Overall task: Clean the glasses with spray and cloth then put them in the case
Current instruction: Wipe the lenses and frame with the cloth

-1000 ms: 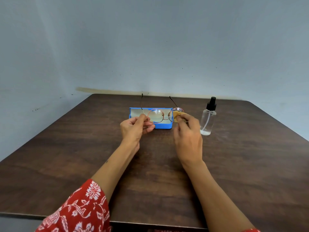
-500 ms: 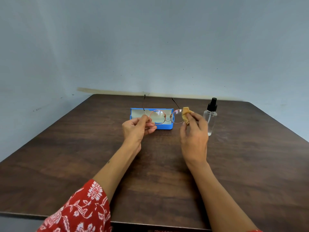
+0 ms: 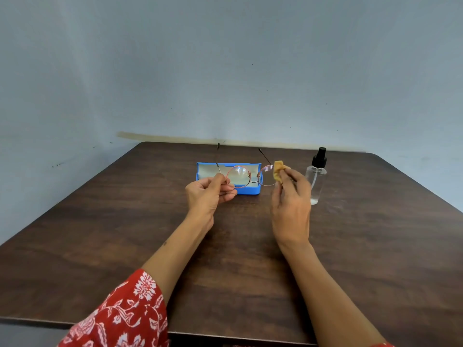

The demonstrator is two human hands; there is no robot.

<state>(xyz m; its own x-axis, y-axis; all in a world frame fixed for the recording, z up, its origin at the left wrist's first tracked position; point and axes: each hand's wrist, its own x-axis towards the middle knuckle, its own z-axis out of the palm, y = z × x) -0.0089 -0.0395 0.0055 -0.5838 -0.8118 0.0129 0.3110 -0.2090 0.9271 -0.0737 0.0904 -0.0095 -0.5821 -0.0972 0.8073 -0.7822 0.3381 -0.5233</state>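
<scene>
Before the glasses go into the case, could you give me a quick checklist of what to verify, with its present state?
1. Glasses held securely in the left hand: ok.
2. Cloth pinched in the right hand at the rim of one lens: ok.
3. Lenses free of smears: cannot tell.
4. Blue case open, lying behind the glasses: ok.
5. Temple arms folded for the case: not ok, both are open.
6. Spray bottle upright, out of the way: ok.

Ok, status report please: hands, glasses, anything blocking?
Left hand holds glasses. Right hand pinches cloth at one lens. Case open, unobstructed.
</scene>
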